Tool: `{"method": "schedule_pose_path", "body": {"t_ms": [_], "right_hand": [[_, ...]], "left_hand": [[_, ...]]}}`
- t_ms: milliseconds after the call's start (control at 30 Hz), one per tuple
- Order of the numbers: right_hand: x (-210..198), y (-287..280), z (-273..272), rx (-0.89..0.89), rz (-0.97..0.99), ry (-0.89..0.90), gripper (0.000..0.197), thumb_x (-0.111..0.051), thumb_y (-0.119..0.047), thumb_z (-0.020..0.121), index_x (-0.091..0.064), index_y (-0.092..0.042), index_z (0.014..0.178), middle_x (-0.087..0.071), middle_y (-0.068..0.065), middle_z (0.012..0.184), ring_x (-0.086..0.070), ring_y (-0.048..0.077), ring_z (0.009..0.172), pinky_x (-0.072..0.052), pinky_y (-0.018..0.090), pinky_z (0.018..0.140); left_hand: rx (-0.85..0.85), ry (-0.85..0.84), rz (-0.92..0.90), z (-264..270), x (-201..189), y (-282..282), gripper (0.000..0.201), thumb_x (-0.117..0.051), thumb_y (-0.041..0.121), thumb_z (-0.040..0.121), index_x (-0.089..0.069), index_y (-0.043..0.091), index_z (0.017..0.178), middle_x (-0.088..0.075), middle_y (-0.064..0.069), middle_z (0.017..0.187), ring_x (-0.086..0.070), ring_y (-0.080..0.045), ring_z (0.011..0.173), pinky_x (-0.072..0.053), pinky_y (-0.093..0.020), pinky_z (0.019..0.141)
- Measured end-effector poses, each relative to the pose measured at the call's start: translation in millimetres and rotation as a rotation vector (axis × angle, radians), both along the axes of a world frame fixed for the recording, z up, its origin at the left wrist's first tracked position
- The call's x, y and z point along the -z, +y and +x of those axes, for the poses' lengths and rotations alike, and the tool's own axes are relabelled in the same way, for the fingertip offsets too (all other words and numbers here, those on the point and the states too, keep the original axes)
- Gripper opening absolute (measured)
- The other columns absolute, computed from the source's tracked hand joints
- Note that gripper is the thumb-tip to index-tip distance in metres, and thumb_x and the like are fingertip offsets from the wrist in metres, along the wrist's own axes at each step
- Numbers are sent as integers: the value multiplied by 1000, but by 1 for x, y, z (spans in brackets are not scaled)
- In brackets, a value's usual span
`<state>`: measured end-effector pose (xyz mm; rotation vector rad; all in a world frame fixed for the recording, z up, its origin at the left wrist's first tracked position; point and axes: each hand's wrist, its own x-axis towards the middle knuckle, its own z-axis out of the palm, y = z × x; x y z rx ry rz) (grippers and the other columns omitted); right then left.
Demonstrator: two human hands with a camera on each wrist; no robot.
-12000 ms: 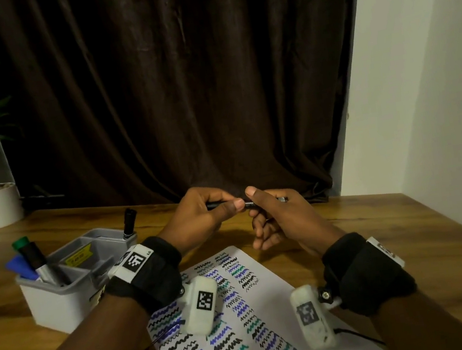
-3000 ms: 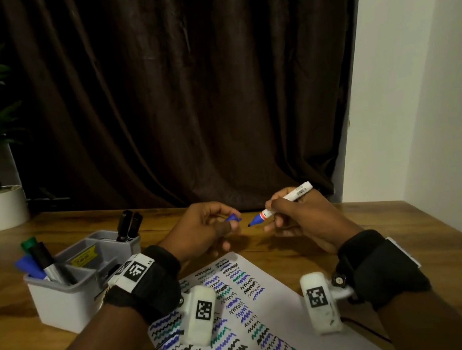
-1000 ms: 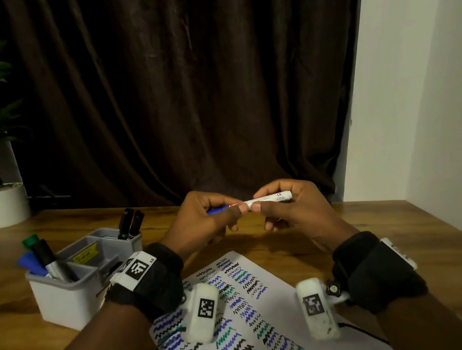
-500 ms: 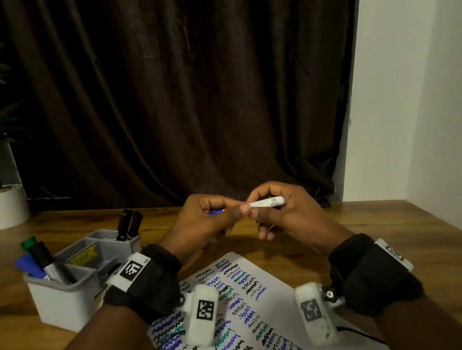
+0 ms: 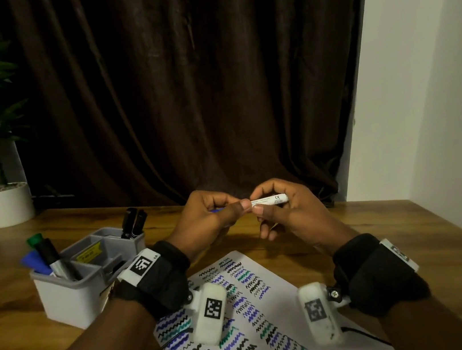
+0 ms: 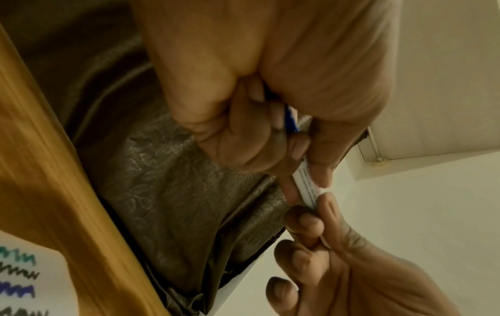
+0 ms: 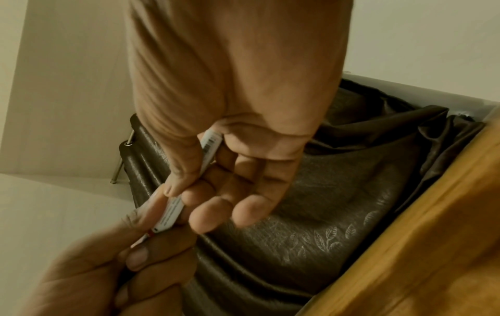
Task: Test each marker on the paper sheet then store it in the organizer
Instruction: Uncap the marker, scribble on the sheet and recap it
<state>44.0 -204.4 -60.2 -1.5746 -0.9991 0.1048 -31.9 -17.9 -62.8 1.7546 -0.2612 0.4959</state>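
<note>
Here: table (image 5: 413,237) carries paper (image 5: 276,303) and organizer (image 5: 70,294). Above paper, left hand (image 5: 210,223) curls round blue cap (image 6: 290,117); right hand (image 5: 286,214) pinches white marker (image 5: 269,200), held level.

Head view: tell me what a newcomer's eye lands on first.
First, the two hands meeting above the table: the left hand grips the blue cap end and the right hand pinches the barrel of a white marker held level between them. Below them lies the paper sheet covered in black, blue and green squiggles. At left stands the grey organizer with markers in it.
</note>
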Motion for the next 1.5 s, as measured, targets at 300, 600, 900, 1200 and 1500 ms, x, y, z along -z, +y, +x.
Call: {"method": "schedule_pose_path", "body": {"t_ms": [300, 600, 900, 1200, 1500], "right_hand": [[2, 0, 1, 55, -45, -14, 12, -71, -15, 95, -71, -13, 107, -71, 5, 71, -70, 24, 61, -55, 34, 58], [4, 3, -4, 138, -202, -73, 43, -58, -49, 100, -68, -13, 79, -56, 2, 51, -67, 28, 52, -50, 27, 53], [5, 2, -3, 104, -220, -50, 40, -59, -41, 102, -73, -6, 89, -52, 2, 52, -63, 27, 52, -50, 30, 57], [6, 3, -1, 119, -222, -21, 45, -50, -47, 104, -69, -13, 81, -45, -1, 51, -63, 22, 46, -49, 30, 54], [3, 4, -5, 128, -231, -16, 46, -50, -47, 104, -70, -11, 85, -44, -5, 47, -63, 20, 45, -51, 29, 54]], "left_hand": [[-24, -12, 31, 1, 2, -1, 28, -66, 20, 95, -73, -4, 84, -45, 11, 45, -34, -2, 36, -28, -13, 39], [-94, -28, -41, 1, -1, 3, 33, -42, 29, 108, -66, 7, 113, -38, 9, 45, -32, -2, 35, -25, -17, 36], [-62, 39, -20, -2, -2, 4, 55, -38, 43, 106, -73, 1, 102, -42, -4, 49, -35, -7, 36, -27, -16, 37], [-19, 24, 116, -3, 0, 3, 15, -80, 15, 84, -78, 2, 89, -66, 0, 56, -48, -2, 39, -34, -14, 38], [-37, -37, 127, 0, -1, 5, 20, -75, 10, 88, -73, -10, 86, -57, 7, 46, -45, 1, 38, -34, -10, 41]]}}
